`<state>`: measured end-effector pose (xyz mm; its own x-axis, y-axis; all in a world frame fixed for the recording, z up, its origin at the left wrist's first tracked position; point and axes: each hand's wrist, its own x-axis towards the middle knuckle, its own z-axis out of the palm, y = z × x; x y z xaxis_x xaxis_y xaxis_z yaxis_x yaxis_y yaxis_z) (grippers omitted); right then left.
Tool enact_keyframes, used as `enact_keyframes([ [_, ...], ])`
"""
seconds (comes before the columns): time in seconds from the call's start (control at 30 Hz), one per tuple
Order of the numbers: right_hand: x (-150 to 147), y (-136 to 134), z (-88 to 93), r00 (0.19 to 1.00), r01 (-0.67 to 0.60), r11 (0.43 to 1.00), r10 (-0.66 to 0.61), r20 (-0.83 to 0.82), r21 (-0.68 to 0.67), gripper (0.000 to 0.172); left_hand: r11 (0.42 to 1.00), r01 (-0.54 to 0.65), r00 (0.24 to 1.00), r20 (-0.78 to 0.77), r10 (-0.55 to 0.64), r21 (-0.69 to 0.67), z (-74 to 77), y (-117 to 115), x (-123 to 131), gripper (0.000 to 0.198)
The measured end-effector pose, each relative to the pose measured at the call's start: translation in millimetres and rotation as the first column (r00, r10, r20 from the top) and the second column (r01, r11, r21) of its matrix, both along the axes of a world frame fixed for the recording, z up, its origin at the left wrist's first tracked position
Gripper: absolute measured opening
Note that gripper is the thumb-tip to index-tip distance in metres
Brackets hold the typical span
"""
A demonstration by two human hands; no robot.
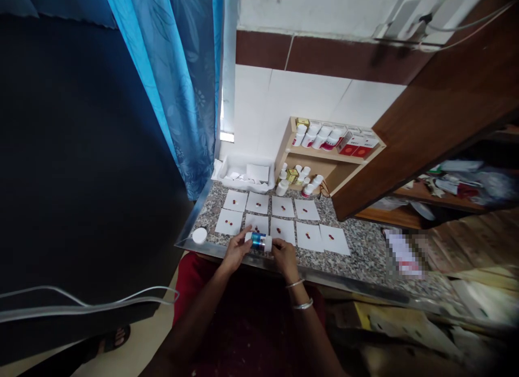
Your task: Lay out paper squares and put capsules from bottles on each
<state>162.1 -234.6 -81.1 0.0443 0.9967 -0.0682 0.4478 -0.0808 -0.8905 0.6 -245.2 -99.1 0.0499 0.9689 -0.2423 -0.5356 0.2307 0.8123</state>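
My left hand (236,251) is closed around a white pill bottle (259,241) with a shiny blue label. The bottle lies sideways over the counter's front edge, its right end towards my other hand. At that end is my right hand (285,256), fingers drawn together; whatever they may hold is hidden. Beyond the hands, several white paper squares (312,244) lie in two rows, each with a few small red and yellow pills (308,236). The paper square (263,223) just behind the bottle is partly covered. Left of my hands a round white lid (199,235) rests on the counter.
The speckled stone counter (365,257) has a metal front edge. At its back stand a white plastic tray (265,186) with papers, several white bottles (283,188) and a wooden shelf (330,155) of bottles and boxes. A blue curtain (178,91) hangs left.
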Motion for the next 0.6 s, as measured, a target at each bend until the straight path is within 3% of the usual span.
enact_keyframes([
  [0.13, 5, -1, 16.4, 0.996, 0.017, 0.999, -0.013, -0.088, 0.047, 0.024, 0.998, -0.002, 0.98, 0.198, 0.014, -0.059, -1.3, -4, 4, 0.057],
  [0.23, 19, 15, 20.0, 0.986, 0.136, 0.986, -0.124, -0.112, 0.1, 0.031, 0.998, -0.01, 0.961, 0.274, 0.025, -0.058, -3.6, -5, 4, 0.055],
  [0.4, 52, 78, -0.5, 0.952, 0.295, 0.935, -0.306, 0.028, 0.195, 0.032, 0.998, -0.034, 0.952, 0.303, 0.047, -0.046, -4.9, -6, -1, 0.053],
  [0.6, 55, 140, -27.7, 0.913, 0.245, 0.964, -0.266, 0.31, 0.106, 0.024, 0.998, -0.043, 0.948, 0.313, 0.057, -0.05, -0.7, -6, -4, 0.056],
])
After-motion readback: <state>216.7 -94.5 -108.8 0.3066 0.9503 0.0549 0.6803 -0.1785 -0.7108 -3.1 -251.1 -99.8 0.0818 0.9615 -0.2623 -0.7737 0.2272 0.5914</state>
